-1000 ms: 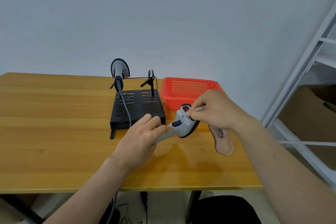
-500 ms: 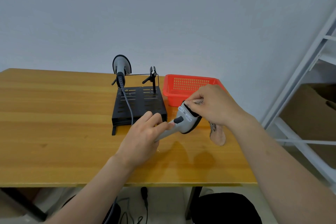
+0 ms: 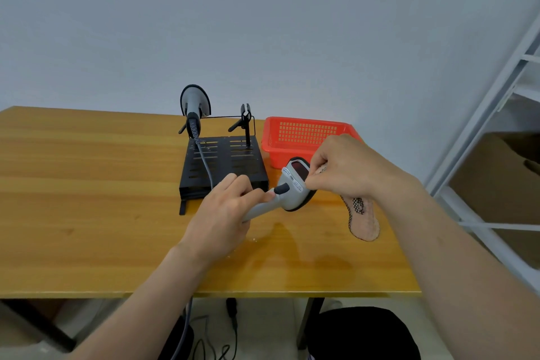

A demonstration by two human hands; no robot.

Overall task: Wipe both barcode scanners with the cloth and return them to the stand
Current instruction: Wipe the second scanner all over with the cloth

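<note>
Now the grey scanner [image 3: 293, 184] is held over the table [image 3: 87, 213], just in front of the black stand [image 3: 225, 166]. The left hand [image 3: 222, 219] curls its fingers round the handle, while the right hand [image 3: 347, 169] pinches the cloth [image 3: 363, 219] against the scanner's head and hides the cloth's upper part. Behind them the second scanner [image 3: 194, 104] sits on the stand, its cable vanishing behind the left hand.
</note>
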